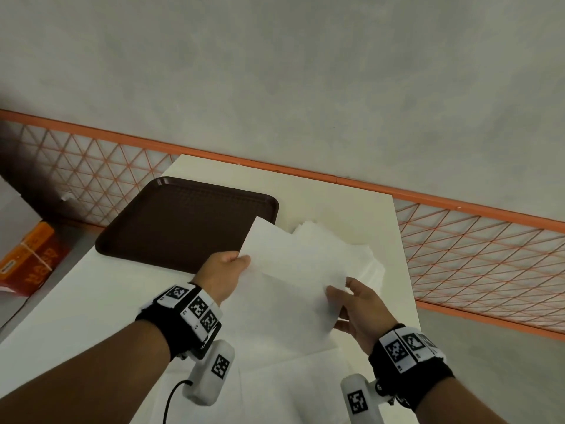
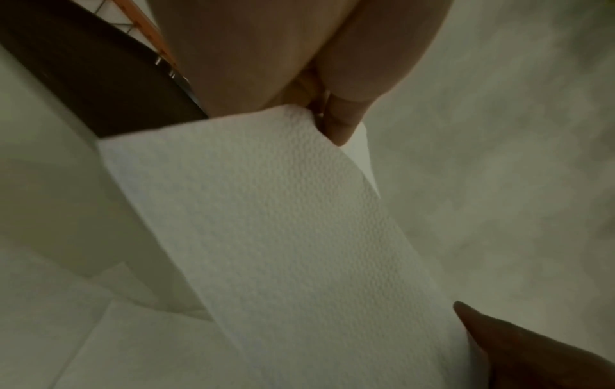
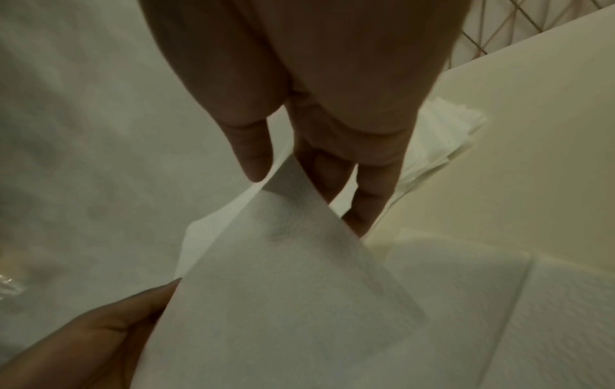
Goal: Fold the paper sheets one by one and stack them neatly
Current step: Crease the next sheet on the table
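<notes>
Folded sheet [image 1: 293, 261] pinched between left hand [image 1: 221, 272] and right hand [image 1: 356, 307], long axis spanning both, above flat sheets [image 1: 275, 341].

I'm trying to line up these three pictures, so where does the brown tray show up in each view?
Head: brown tray lies left of centre on the white table, beyond the left hand.
Left wrist: its dark rim crosses the upper left corner.
Right wrist: not in it.
Shared landmark: the held paper sheet, seen in all three views.
</notes>
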Demonstrator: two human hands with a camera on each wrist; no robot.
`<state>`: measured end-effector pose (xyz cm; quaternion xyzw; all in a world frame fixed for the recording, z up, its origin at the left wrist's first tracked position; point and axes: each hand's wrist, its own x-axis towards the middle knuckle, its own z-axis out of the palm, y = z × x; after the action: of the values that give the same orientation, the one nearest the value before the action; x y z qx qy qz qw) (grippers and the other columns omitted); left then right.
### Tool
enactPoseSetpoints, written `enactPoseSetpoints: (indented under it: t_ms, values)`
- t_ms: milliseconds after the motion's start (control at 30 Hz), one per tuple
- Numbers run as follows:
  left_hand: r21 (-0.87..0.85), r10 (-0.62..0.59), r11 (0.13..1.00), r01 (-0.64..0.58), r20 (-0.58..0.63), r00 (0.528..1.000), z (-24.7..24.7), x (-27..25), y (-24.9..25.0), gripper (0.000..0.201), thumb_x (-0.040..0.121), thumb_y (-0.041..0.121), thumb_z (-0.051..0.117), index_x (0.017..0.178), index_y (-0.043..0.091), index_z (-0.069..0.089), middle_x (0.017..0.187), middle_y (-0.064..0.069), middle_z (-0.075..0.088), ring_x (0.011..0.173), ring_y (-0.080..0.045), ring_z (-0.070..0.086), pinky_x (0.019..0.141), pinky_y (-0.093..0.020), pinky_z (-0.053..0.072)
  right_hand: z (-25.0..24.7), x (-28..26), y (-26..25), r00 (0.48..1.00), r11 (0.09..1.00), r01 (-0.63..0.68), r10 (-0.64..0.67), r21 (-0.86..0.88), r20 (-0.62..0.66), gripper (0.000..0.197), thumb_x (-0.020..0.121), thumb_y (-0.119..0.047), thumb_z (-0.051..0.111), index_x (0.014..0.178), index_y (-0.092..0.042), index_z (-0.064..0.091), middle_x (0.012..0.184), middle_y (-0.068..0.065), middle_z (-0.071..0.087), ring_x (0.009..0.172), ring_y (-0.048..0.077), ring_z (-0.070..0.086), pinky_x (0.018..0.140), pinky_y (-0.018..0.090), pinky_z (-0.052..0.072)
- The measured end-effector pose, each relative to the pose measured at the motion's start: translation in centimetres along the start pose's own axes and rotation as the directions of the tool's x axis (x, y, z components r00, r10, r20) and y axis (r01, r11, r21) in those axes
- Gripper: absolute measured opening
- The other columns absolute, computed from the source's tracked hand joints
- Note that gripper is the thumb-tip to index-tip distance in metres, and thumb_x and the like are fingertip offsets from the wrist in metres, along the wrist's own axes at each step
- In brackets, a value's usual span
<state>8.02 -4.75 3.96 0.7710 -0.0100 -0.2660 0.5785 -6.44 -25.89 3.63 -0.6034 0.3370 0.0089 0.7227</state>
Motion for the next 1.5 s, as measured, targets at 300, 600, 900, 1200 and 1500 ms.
enactPoseSetpoints:
  t_ms: [300, 600, 900, 1200, 1500]
  values:
    - [-0.023, 0.096, 0.995, -0.095, 0.075, 0.993, 0.1, -1.2, 1.1, 0.047, 0.094, 0.029, 0.056, 0.133, 0.052, 0.043, 0.103, -0.011, 0.070, 0.098, -0.027, 0.067, 0.096, -0.042, 0.051, -1.1, 0.7, -1.5, 0.960, 0.978, 0.180, -0.199, -0.109, -0.199, 0.036, 0.088, -0.019, 0.066, 0.114, -0.040, 0.056, 0.090, 0.017, 0.070, 0.091, 0.031, 0.067, 0.085, 0.050, 0.057]
    - [0.127, 0.163, 0.977, -0.174, 0.093, 0.982, 0.8, -1.9, 2.2, 0.021, 0.082, 0.015, 0.075, 0.095, 0.031, 0.070, 0.102, 0.003, 0.070, 0.093, -0.013, 0.067, 0.078, -0.025, 0.054, -0.6, 0.3, -3.3, 0.969, 0.981, 0.193, -0.192, -0.007, -0.153, 0.009, 0.088, -0.012, 0.067, 0.094, -0.012, 0.073, 0.086, 0.003, 0.069, 0.076, 0.019, 0.062, 0.072, 0.037, 0.054]
    - [0.247, 0.277, 0.932, -0.265, -0.013, 0.961, 0.0, -0.7, 2.1, 0.005, 0.081, 0.028, 0.075, 0.084, 0.032, 0.073, 0.127, 0.003, 0.059, 0.119, -0.011, 0.053, 0.107, -0.034, 0.039, -1.0, 0.8, -3.7, 0.951, 0.924, 0.290, -0.307, -0.251, -0.030, 0.017, 0.080, -0.005, 0.075, 0.084, -0.021, 0.073, 0.082, 0.007, 0.067, 0.064, 0.019, 0.056, 0.068, 0.036, 0.050]
    - [0.536, 0.510, 0.672, -0.511, 0.165, 0.844, 0.1, -1.2, 3.7, 0.010, 0.086, 0.027, 0.069, 0.095, 0.026, 0.075, 0.138, 0.010, 0.051, 0.132, -0.008, 0.041, 0.115, -0.035, 0.030, -2.0, 0.5, -4.5, 0.894, 0.589, 0.295, -0.448, -0.752, 0.000, 0.019, 0.080, -0.031, 0.076, 0.097, -0.030, 0.068, 0.111, -0.010, 0.056, 0.094, 0.003, 0.053, 0.078, 0.014, 0.039]
    - [0.546, 0.536, 0.544, -0.638, 0.359, 0.764, 2.3, -1.7, 5.3, 0.017, 0.089, 0.030, 0.065, 0.101, 0.021, 0.074, 0.094, 0.007, 0.073, 0.088, -0.007, 0.066, 0.085, -0.032, 0.054, 1.3, 0.2, -4.2, 0.860, 0.406, 0.468, -0.415, -0.785, 0.298, 0.017, 0.093, -0.036, 0.059, 0.096, -0.027, 0.073, 0.089, -0.010, 0.072, 0.086, 0.010, 0.063, 0.081, 0.027, 0.050]
